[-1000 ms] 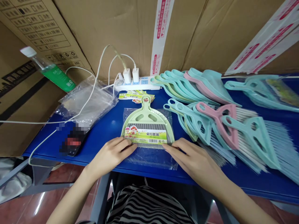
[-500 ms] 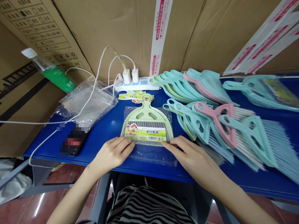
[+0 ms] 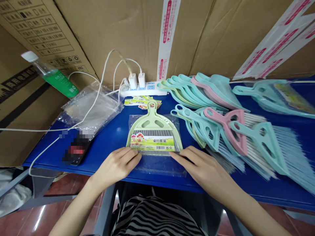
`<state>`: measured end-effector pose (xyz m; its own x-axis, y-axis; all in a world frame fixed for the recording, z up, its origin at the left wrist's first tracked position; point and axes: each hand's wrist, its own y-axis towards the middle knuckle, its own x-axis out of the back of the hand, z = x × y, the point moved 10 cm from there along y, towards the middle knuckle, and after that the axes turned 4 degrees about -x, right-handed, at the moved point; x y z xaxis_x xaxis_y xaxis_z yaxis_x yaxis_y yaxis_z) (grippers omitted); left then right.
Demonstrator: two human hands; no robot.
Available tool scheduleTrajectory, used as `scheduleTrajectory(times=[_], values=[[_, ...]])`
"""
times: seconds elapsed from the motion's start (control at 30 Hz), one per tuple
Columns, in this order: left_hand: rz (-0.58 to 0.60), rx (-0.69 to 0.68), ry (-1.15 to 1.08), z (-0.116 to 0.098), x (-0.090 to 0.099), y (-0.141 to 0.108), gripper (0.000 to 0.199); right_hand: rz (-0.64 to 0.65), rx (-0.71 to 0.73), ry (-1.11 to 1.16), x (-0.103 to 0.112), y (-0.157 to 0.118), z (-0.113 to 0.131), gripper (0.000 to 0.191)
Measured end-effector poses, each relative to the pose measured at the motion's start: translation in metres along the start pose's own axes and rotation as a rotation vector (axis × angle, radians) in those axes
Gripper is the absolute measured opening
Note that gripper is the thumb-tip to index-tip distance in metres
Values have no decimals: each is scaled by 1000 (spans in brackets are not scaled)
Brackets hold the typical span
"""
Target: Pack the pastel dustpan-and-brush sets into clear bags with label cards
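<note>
Green dustpan-and-brush set (image 3: 153, 133), bagged, mid-worktop (image 3: 104, 139); apparently being squared up
Left hand (image 3: 120, 162) and right hand (image 3: 205, 164) half-curled at its lower corners, grip unclear; next move likely calls for taming the clear bag's (image 3: 159, 166) loose end; rightward, one pink brush (image 3: 225, 121), one pink dustpan (image 3: 212, 90); overlapping teal pieces (image 3: 278, 149) uncountable.

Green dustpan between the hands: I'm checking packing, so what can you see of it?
The pale green dustpan, apparently plastic, lies on the blue table, handle pointing away from the person. A matching brush with two slots and grey bristles nests in it; a printed label lies across the bristles. Its body appears to be inside a clear plastic bag, the handle sticking out. The left hand and right hand are at its near corners.
</note>
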<state>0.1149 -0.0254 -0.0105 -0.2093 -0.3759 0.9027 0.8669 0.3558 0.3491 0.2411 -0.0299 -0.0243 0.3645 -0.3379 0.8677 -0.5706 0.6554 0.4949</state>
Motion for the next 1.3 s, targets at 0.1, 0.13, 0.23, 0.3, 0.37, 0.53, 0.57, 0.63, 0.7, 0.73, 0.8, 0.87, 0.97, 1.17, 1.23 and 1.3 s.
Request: scheduleTrajectory(times=[0.1, 0.13, 0.23, 0.3, 0.37, 0.53, 0.57, 0.63, 0.7, 0.73, 0.8, 0.87, 0.97, 1.17, 1.23, 1.3], values=[[39, 30, -57, 1, -4, -2, 33, 6, 29, -22, 2, -3, 4, 43], [56, 40, -71, 1, -7, -3, 33, 10, 39, -28, 2, -4, 6, 43], [113, 71, -111, 3, -14, -6, 29, 22, 57, -33, 1, -5, 6, 43], [147, 90, -144, 5, -17, -8, 25, 41, 65, -31, -1, -7, 5, 43], [181, 100, -208, 6, -18, -11, 22, 76, 76, -23, -3, -9, 3, 43], [246, 135, -407, 9, -17, -18, 37, 194, 110, 1, -10, -15, 2, 51], [243, 141, -416, 10, -16, -19, 37, 198, 119, -6, -10, -15, 3, 52], [228, 139, -399, 10, -14, -19, 34, 192, 143, -39, -10, -13, 5, 48], [220, 118, -357, 8, -12, -20, 32, 166, 166, -91, -9, -11, 8, 42], [233, 106, -335, 7, -12, -20, 33, 150, 177, -115, -7, -9, 10, 40], [283, 85, -302, 5, -13, -21, 38, 115, 184, -154, -4, -6, 13, 40], [336, 67, -270, 3, -15, -23, 44, 80, 182, -172, 0, -5, 15, 42], [321, 53, -218, 4, -12, -21, 39, 70, 193, -181, -1, -6, 15, 42], [156, 84, -226, 10, -5, -19, 24, 79, 137, -92, -4, -11, 5, 37], [122, 98, -273, 14, -6, -20, 23, 87, 102, -38, -3, -11, 2, 34], [89, 131, -341, 20, -6, -21, 20, 101, 81, 17, -2, -11, 0, 39]])
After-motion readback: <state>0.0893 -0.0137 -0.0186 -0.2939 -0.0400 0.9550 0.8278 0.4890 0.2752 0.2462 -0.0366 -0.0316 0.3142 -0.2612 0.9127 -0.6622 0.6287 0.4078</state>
